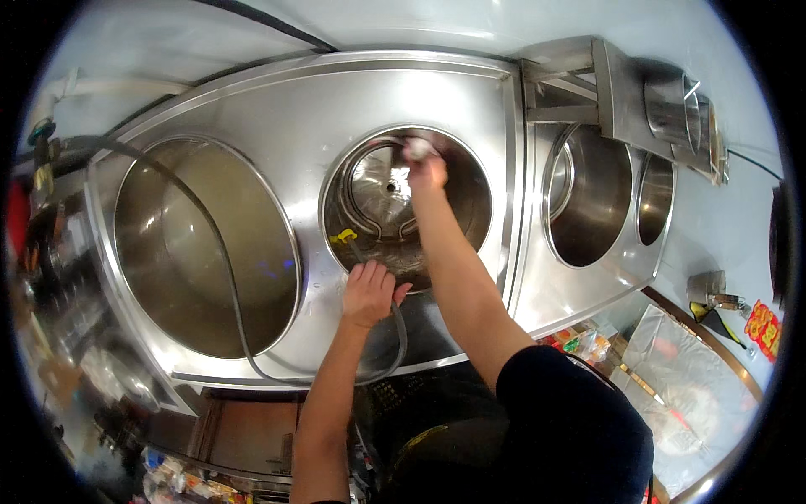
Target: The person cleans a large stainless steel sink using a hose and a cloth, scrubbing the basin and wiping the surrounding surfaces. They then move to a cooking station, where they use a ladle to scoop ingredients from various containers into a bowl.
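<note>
My left hand (370, 295) grips a grey rubber hose (221, 242) at the near rim of a round stainless-steel well (463, 220). The hose's yellow end fitting (345, 236) hangs just inside the well's left edge. Deep in the same well, my right hand (429, 175) is at the far right wall, blurred by motion. It is closed around a pale wad (420, 150), too blurred to tell whether cloth or scrubber. A curved metal heating tube (365, 222) rings the well's bottom, around a small dark drain hole (391, 187).
A larger well (201, 252) with cloudy liquid lies left, the hose crossing over it. Right, past a seam, are two more wells (595, 208) (655, 201) and a raised steel shelf (630, 107) bearing a metal pot (667, 104). A plastic-covered surface (686, 390) holds a brush at lower right.
</note>
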A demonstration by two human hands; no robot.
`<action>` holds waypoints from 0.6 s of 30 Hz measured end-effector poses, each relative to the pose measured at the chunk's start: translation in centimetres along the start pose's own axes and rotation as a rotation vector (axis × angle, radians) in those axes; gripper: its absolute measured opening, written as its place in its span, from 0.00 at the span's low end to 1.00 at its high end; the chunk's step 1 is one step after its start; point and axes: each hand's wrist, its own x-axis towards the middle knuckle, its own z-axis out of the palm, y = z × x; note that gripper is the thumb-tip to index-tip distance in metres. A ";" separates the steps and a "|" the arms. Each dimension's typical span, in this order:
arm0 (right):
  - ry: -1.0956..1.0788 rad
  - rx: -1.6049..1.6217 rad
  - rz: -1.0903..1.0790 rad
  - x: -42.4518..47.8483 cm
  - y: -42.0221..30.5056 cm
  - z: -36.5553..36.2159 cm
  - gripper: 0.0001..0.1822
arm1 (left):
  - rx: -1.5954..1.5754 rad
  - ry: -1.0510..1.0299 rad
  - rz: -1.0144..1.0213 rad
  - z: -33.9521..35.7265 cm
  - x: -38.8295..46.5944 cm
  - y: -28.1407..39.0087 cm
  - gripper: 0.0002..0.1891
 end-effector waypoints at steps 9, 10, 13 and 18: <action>-0.622 -1.213 0.318 -8.1 2.7 5.3 0.15 | 0.027 0.005 -0.003 -0.2 -0.2 0.1 0.18; -0.965 -1.607 0.407 -8.6 2.8 2.6 0.17 | 0.044 0.029 0.007 -0.2 0.0 0.0 0.19; -1.639 -2.236 0.426 -9.5 -2.6 -1.3 0.22 | 0.031 0.068 -0.014 -0.1 -0.7 -0.5 0.19; -1.161 -3.146 -0.002 -2.5 -2.3 -13.7 0.19 | -0.106 0.051 -0.004 0.1 0.0 0.4 0.17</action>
